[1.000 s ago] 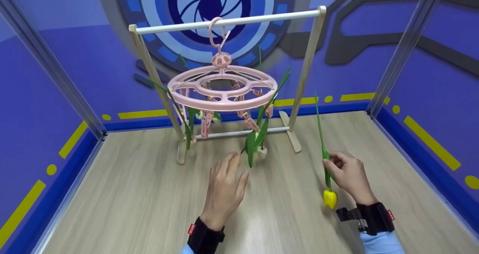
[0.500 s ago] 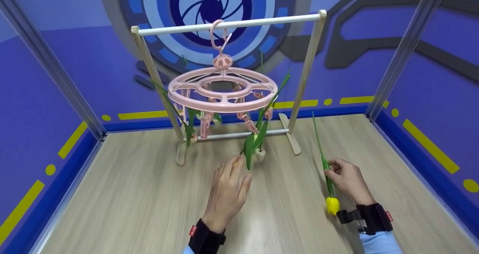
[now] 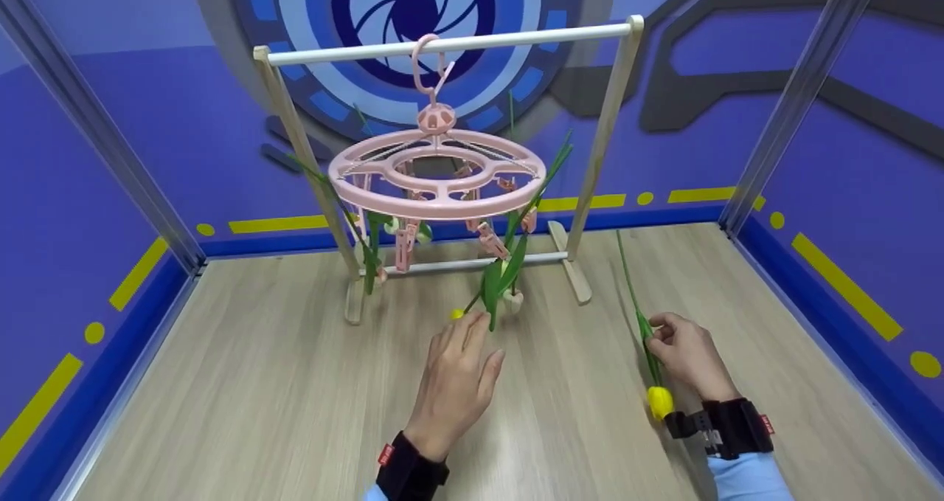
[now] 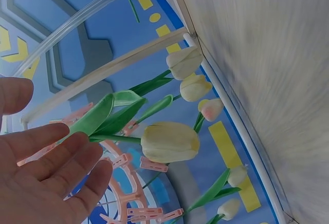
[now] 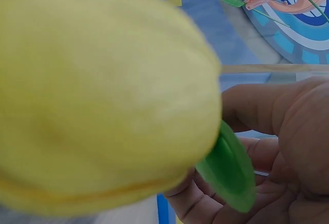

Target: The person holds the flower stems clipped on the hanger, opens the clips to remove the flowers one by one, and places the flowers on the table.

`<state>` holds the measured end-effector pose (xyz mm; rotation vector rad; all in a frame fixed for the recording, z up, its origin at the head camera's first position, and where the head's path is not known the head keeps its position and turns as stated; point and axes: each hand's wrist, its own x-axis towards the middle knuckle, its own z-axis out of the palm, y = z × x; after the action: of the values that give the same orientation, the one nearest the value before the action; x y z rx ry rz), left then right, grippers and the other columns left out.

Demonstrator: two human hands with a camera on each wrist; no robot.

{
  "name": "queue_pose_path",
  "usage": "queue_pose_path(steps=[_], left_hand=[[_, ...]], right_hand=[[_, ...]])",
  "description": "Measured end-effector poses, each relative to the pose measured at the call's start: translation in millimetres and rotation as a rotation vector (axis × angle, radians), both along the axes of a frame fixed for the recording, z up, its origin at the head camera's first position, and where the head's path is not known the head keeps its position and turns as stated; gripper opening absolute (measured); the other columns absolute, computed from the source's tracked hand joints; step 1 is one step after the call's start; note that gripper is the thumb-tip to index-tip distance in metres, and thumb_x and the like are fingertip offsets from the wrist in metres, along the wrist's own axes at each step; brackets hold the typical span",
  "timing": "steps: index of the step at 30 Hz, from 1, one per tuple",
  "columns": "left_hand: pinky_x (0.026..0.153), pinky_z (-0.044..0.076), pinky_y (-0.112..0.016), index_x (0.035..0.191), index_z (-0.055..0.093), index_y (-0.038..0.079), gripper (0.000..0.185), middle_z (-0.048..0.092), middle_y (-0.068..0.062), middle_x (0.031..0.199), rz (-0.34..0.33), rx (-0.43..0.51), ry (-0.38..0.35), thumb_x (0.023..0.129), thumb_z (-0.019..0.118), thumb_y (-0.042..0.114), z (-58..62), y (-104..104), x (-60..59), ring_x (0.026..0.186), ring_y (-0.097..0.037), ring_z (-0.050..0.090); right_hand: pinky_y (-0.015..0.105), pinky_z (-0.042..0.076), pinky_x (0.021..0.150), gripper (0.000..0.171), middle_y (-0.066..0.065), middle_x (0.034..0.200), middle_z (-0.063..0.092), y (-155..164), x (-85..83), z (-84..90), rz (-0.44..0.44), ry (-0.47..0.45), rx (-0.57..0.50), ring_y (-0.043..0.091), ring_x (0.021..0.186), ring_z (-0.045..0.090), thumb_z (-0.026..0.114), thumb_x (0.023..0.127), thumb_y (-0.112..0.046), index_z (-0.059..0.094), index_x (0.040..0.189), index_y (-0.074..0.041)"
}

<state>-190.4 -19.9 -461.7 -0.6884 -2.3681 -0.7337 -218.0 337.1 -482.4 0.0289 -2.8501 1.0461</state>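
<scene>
Fingers [image 3: 658, 333] of right hand [image 3: 686, 357] apparently pinch yellow tulip [image 3: 658, 401] mid-stem.

We are looking at a pale wood-grain floor [image 3: 258, 383], enclosed by blue walls [image 3: 147, 117] bearing yellow stripes [image 3: 276, 225], a round shutter emblem [image 3: 402, 3] and clear corner posts [image 3: 800, 91].

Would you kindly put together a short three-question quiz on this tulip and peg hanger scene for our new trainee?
1. True or false: the right hand pinches the stem of a yellow tulip with its bloom hanging down.
2. What does the pink peg hanger hang from: A) the rack's top bar, B) the wall, C) a hand?
3. Fill in: the left hand is ____, fingers straight, near a clipped tulip.

Key: 1 true; 2 A; 3 open.
</scene>
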Motion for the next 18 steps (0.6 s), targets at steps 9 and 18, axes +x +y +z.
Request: queue_pose_path(steps=[9, 18], left_hand=[[0.103, 0.047, -0.051, 0.139, 0.06, -0.003, 0.044, 0.059, -0.02, 0.139, -0.022, -0.023, -0.041, 0.106, 0.061, 0.027, -3.7, 4, 0.5, 0.13, -0.033, 0.056], [0.098, 0.05, -0.049, 0.138, 0.06, -0.002, 0.045, 0.06, -0.017, 0.137, -0.017, -0.051, -0.069, 0.104, 0.063, 0.027, -12.1, 8, -0.7, 0.129, -0.031, 0.057]], right_hand=[[0.048, 0.055, 0.081, 0.035, 0.025, 0.107, 0.068, 4, -2.0, -3.0, -0.019, -0.054, -0.005, 0.039, 0.099, 0.065, 0.06, 0.094, 0.002, 0.06, 0.128, 0.011], [0.049, 0.056, 0.083, 0.035, 0.029, 0.112, 0.066, 5, -3.3, -7.0, -0.046, -0.087, -0.005, 0.04, 0.099, 0.065, 0.057, 0.096, 0.003, 0.058, 0.13, 0.012]])
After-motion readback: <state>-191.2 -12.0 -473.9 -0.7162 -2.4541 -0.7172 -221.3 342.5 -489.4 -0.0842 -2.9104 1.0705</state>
